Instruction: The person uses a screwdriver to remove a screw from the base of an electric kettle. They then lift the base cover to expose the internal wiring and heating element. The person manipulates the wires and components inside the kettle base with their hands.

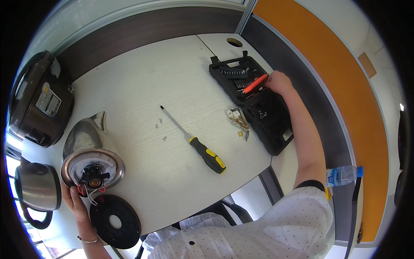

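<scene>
On the left, a metal electric kettle (pixel 89 134) lies on its side, its underside facing me. A black connector and red and white wires show in its open bottom. My left hand (pixel 75 203) holds the kettle's lower rim, fingers against the metal. Beside that wrist lies a round black base cover (pixel 105 222) with a pale centre. At the far right, my right hand (pixel 279 82) closes on the end of an orange screwdriver handle (pixel 255 83) over an open black tool case (pixel 268 123); its fingertips are partly hidden. A black-and-yellow screwdriver (pixel 207 154) lies mid-table.
Several small screws (pixel 159 123) lie left of the screwdriver. A clear bag of small hardware (pixel 237 119) sits against the case. A rice cooker (pixel 45 101) and another kettle (pixel 41 187) stand at the left. Partitions (pixel 146 30) border the table; a water bottle (pixel 343 176) is at right.
</scene>
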A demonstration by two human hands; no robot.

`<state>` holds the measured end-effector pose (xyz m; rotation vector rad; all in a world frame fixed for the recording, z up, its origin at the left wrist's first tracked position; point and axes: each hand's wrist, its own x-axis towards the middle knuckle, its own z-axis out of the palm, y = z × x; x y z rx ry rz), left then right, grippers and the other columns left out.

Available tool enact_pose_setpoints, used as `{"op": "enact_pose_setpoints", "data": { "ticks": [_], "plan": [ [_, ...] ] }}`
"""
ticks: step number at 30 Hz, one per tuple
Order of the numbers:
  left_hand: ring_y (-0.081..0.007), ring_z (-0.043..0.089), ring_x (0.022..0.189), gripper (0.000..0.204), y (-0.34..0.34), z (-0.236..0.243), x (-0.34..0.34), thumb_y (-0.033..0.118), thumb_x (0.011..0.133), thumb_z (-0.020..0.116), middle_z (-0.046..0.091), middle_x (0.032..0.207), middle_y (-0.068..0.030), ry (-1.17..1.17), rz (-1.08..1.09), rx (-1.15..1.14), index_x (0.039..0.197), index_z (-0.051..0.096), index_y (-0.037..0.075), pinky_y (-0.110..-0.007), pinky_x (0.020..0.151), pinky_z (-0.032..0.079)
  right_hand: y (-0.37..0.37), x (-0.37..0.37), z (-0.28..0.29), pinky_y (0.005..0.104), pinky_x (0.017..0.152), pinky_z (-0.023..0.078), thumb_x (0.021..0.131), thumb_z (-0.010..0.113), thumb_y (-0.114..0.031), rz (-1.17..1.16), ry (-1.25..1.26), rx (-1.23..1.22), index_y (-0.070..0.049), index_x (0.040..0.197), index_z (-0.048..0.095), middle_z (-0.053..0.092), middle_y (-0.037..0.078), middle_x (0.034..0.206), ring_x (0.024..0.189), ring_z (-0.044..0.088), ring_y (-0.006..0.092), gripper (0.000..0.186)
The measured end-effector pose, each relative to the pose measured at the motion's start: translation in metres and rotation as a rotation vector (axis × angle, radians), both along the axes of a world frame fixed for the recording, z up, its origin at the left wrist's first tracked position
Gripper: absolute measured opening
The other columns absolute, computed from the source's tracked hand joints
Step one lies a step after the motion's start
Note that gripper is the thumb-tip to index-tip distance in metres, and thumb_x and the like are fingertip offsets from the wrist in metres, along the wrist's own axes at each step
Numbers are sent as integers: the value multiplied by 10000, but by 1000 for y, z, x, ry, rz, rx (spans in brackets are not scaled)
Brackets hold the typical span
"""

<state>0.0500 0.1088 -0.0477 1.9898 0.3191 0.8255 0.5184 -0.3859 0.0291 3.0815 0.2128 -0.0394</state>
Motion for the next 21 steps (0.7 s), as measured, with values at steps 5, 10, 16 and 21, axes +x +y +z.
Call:
{"op": "enact_pose_setpoints", "data": {
  "ticks": [5,10,16,21],
  "plan": [
    [-163,474,1018,411,0,-3,1,251,940,427,532,1119,-98,-5,33,1,1227,442,-43,-293,904,353,3,6,-4,386,839,470,672,677,-227,-64,35,-157,-72,990,652,636,121,1052,997,599,284,354],
    [-164,473,1010,408,-2,1,2,256,939,430,535,1103,-98,-2,-1,10,1218,450,-40,-293,902,351,11,4,1,379,847,466,654,694,-262,-84,151,-136,-70,1047,633,631,115,1072,1000,600,279,442],
    [-168,475,1012,426,2,-1,0,280,935,434,536,1106,-102,10,4,26,1216,454,-40,-297,903,351,19,3,7,396,879,436,628,743,-291,-136,208,-131,-74,1081,622,626,107,1089,1041,580,279,517],
    [-176,478,1028,442,0,-2,1,285,934,436,536,1126,-107,0,15,29,1231,449,-40,-297,907,350,12,6,-2,376,869,439,631,754,-308,-139,115,-75,-76,1044,643,638,114,1053,1009,593,274,487]
  ]
}}
